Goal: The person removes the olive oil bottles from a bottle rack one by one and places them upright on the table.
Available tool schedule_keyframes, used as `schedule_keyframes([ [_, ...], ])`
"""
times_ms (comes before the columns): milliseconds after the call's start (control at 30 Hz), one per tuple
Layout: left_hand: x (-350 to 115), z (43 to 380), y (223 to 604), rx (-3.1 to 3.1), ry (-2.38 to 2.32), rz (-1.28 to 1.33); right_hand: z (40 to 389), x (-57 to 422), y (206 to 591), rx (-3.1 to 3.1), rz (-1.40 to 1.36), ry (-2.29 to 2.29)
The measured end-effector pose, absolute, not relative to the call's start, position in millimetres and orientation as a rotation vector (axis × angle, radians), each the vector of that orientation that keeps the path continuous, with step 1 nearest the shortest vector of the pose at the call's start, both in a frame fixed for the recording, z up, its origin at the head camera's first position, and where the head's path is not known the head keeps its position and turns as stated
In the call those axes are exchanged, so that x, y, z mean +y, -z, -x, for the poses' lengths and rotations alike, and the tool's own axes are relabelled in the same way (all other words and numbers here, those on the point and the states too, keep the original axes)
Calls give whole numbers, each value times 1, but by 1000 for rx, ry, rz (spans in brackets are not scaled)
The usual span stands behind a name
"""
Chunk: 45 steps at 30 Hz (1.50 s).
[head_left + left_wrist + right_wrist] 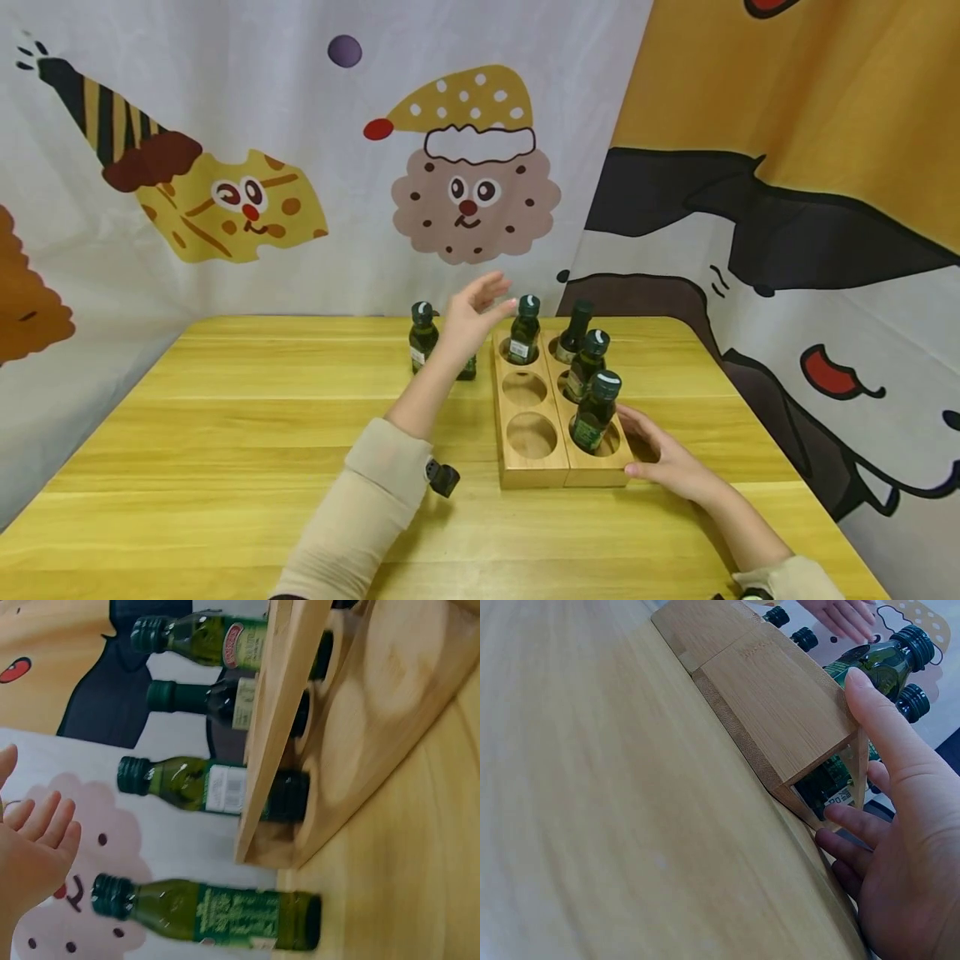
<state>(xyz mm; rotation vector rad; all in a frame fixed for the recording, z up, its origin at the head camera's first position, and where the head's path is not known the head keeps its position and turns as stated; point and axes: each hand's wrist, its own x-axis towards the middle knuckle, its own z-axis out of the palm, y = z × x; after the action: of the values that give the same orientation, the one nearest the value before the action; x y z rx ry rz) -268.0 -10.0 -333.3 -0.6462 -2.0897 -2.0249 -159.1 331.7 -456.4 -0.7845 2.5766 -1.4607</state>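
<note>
A wooden bottle rack (535, 475) made of two blocks side by side stands on the table. Its left block holds one green glass bottle (523, 331) in the back hole, with two bare holes in front. Three bottles fill the right block, the nearest (596, 411) at the front. My left hand (471, 321) is raised beside the back-left bottle's cap, fingers spread and holding nothing. At the rack's front right corner my right hand (671, 462) grips, thumb (874, 705) on the corner edge and fingers along the side.
Left of the rack, a green bottle (423, 337) stands on the table (225, 450); another bottle (467, 368) is mostly hidden behind my left hand and wrist. A printed cloth (300, 100) hangs right behind the table's back edge and along the right side.
</note>
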Motion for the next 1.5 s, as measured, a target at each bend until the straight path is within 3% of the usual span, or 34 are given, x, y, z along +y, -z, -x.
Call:
schedule_keyframes([
  [467, 26, 285, 351, -2183, 1971, 513, 160, 330, 453, 2567, 777, 1460],
  [1133, 46, 304, 370, -2290, 1999, 283, 158, 330, 452, 2562, 768, 1459],
  [1500, 48, 304, 375, -2254, 2002, 280, 158, 329, 454, 2559, 776, 1470],
])
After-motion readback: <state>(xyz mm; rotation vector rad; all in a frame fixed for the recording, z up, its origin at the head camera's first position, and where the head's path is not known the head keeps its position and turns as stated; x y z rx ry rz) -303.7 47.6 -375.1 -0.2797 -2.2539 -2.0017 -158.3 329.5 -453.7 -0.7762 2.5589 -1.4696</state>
